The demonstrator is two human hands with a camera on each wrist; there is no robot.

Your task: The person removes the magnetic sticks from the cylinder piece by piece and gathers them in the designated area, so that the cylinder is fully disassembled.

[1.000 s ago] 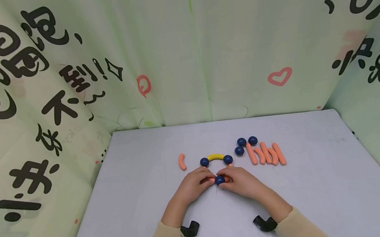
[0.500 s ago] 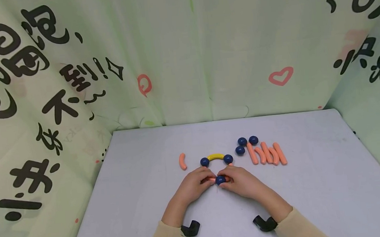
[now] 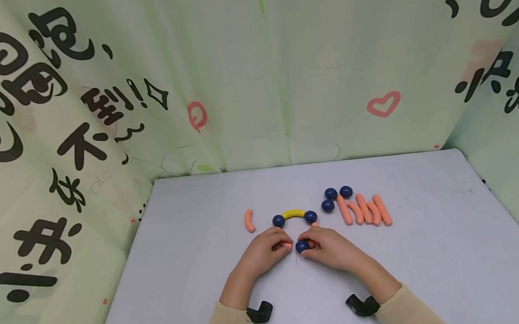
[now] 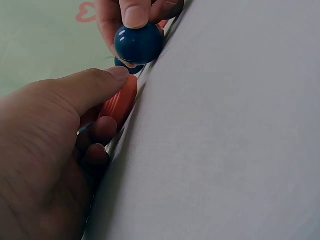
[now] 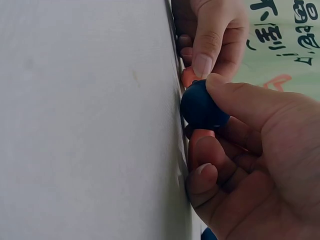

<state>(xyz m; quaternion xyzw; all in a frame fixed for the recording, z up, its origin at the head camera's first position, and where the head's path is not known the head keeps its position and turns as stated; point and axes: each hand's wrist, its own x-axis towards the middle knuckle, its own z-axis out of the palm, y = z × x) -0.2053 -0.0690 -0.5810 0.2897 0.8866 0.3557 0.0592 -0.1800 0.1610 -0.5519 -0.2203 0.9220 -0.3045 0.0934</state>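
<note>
My left hand (image 3: 264,249) pinches an orange rod (image 4: 121,102) between thumb and fingers. Its tip points at a dark blue ball (image 3: 302,246), with a small gap between them in the head view. The right hand (image 3: 327,246) grips that ball, thumb on top; another orange rod (image 5: 201,142) lies against the ball inside the same fingers. Just beyond the hands, a yellow curved rod (image 3: 294,213) joins two blue balls (image 3: 278,221). An orange piece (image 3: 315,224) shows below the right one of these, mostly hidden by the right hand.
Several orange rods (image 3: 363,209), straight and curved, lie in a row at the right, with three blue balls (image 3: 330,194) beside them. A single curved orange rod (image 3: 248,220) lies left. A printed curtain (image 3: 243,81) surrounds the white table (image 3: 191,229).
The left hand's orange rod, which met the held blue ball before, now stands apart from it. The left hand shifted slightly left, and the yellow rod with its balls moved a little left too.
</note>
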